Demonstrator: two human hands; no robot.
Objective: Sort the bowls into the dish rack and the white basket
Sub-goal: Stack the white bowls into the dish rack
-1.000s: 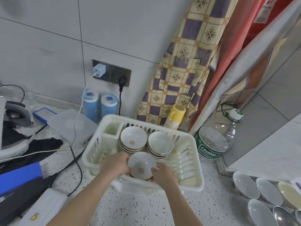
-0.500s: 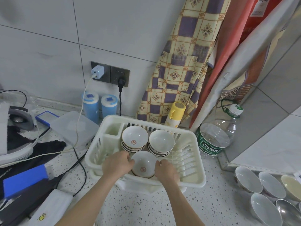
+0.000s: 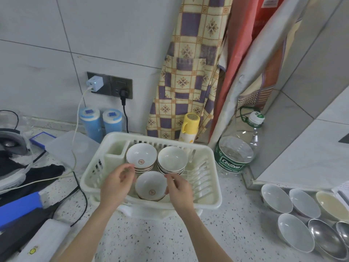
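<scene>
A speckled table [image 3: 217, 233] carries everything here, and at its middle sits the white basket [image 3: 211, 188], a slotted plastic tub pushed near the tiled wall. Inside it, toward the back, stand two stacks of bowls side by side: the left stack [image 3: 141, 157] shows a red mark in its top bowl, the right stack [image 3: 172, 160] is plain white. In front of them, near the basket's front wall, a single bowl [image 3: 151, 186] with the same red mark sits upright on the basket floor. The left hand [image 3: 117, 183] hovers just beside its left rim and the right hand [image 3: 179, 188] just beside its right rim; both have loosely spread, relaxed fingers and grip nothing, so the bowl looks to be set down and let go. Off to the right, well apart from the basket, a group of loose bowls [image 3: 294, 210] waits at the table edge, white ones and a few metal ones. Those lie on the right hand's side, so I would expect that hand to reach them more easily. No separate dish rack is visible from here.
</scene>
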